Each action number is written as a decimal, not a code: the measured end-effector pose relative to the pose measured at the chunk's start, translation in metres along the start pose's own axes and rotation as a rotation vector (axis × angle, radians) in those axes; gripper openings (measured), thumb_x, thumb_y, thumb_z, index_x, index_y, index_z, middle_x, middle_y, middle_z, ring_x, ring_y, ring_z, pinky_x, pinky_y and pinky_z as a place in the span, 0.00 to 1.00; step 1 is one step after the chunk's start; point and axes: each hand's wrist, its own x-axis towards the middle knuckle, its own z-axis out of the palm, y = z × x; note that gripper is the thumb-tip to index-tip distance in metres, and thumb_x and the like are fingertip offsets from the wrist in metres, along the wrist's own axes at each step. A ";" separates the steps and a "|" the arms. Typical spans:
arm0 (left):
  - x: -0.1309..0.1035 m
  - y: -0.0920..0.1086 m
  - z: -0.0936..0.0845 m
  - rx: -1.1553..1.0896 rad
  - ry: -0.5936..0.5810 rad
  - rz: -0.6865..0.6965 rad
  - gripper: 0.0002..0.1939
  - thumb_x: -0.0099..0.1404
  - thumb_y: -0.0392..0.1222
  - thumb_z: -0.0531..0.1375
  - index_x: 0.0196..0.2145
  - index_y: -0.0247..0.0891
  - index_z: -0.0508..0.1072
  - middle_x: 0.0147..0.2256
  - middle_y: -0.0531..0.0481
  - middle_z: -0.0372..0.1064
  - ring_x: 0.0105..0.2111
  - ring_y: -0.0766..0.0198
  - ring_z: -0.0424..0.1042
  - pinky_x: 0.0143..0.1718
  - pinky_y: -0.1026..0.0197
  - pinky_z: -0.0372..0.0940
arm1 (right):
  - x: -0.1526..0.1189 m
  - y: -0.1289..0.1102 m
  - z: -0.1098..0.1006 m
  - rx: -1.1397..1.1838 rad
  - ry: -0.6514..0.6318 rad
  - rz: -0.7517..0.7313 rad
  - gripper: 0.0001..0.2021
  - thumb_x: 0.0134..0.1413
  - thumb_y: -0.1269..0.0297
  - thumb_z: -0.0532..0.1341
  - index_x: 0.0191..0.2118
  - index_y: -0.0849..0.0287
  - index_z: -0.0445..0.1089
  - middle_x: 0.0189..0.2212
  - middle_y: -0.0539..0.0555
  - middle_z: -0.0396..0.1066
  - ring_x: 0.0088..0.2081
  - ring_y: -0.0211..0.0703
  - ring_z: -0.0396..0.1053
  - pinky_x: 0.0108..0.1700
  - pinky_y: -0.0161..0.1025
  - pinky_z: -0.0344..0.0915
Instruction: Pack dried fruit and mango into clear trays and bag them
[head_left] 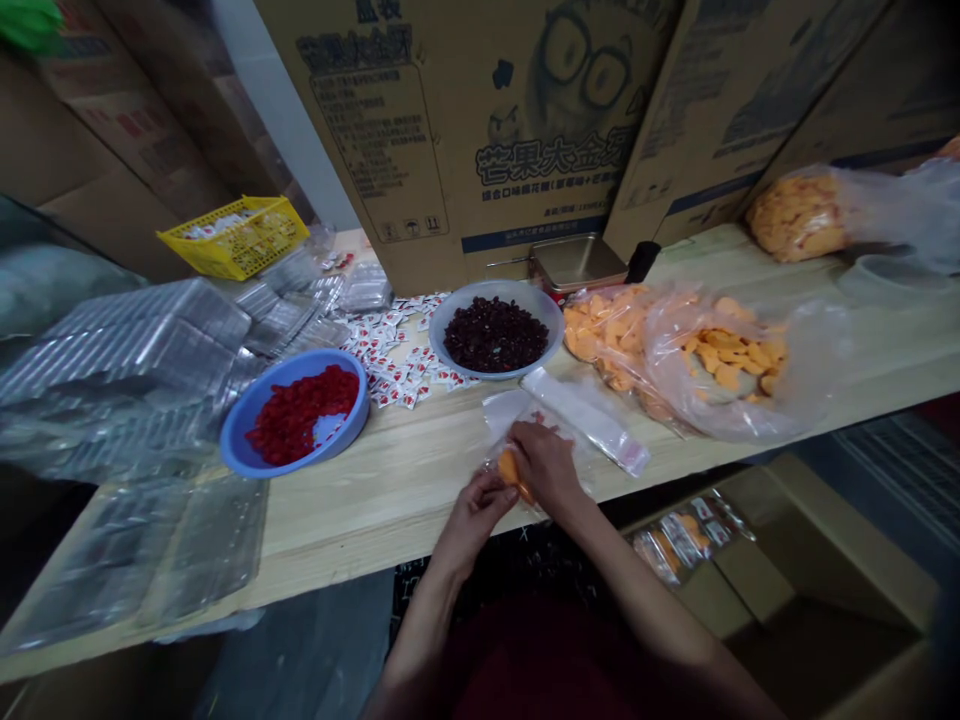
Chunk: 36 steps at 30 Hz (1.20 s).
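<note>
At the table's front edge my hands meet over a small clear plastic bag (491,462). My left hand (478,508) is closed in a pinch on the bag's side. My right hand (549,468) curls its fingers over flat orange pieces (509,466) at the bag; its fingertips are partly hidden. Just beyond lies a stack of flat clear bags (592,425), with small reddish print showing near my right knuckles. Behind them stands a pale bowl (556,335) of dark dried fruit (495,335). Large open plastic bags of orange pieces (739,360) lie to the right.
A blue bowl (234,455) holds red fruit pieces (300,412). Small white-and-red packets (390,360) lie scattered behind it. Clear plastic trays (127,350) pile up at left near a yellow basket (247,245). Below right, an open carton (847,540) holds filled packs (686,535).
</note>
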 end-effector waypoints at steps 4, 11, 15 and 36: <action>0.006 -0.019 0.002 0.021 0.169 0.143 0.11 0.55 0.45 0.68 0.34 0.36 0.81 0.41 0.47 0.74 0.44 0.60 0.70 0.49 0.61 0.62 | -0.014 -0.023 0.004 0.084 -0.076 -0.058 0.09 0.64 0.72 0.54 0.31 0.58 0.66 0.31 0.53 0.71 0.36 0.42 0.68 0.37 0.36 0.56; 0.007 -0.040 -0.005 -0.072 0.402 0.137 0.11 0.52 0.43 0.68 0.24 0.34 0.72 0.23 0.56 0.67 0.26 0.69 0.63 0.32 0.67 0.59 | -0.047 -0.036 0.007 0.252 -0.042 -0.143 0.05 0.64 0.68 0.58 0.35 0.57 0.69 0.33 0.53 0.71 0.39 0.45 0.69 0.43 0.40 0.63; 0.003 -0.040 -0.008 -0.132 0.406 0.094 0.15 0.54 0.49 0.68 0.28 0.33 0.75 0.26 0.52 0.72 0.28 0.67 0.68 0.35 0.64 0.63 | -0.071 -0.019 0.023 0.163 -0.011 -0.210 0.31 0.48 0.66 0.69 0.59 0.59 0.64 0.59 0.64 0.63 0.62 0.59 0.59 0.59 0.55 0.61; -0.048 -0.006 0.004 0.542 0.286 0.287 0.14 0.63 0.50 0.62 0.35 0.38 0.82 0.37 0.47 0.80 0.41 0.56 0.76 0.49 0.57 0.66 | -0.089 0.010 0.011 0.167 0.339 -0.439 0.23 0.65 0.77 0.50 0.63 0.59 0.63 0.56 0.60 0.70 0.61 0.46 0.65 0.61 0.50 0.66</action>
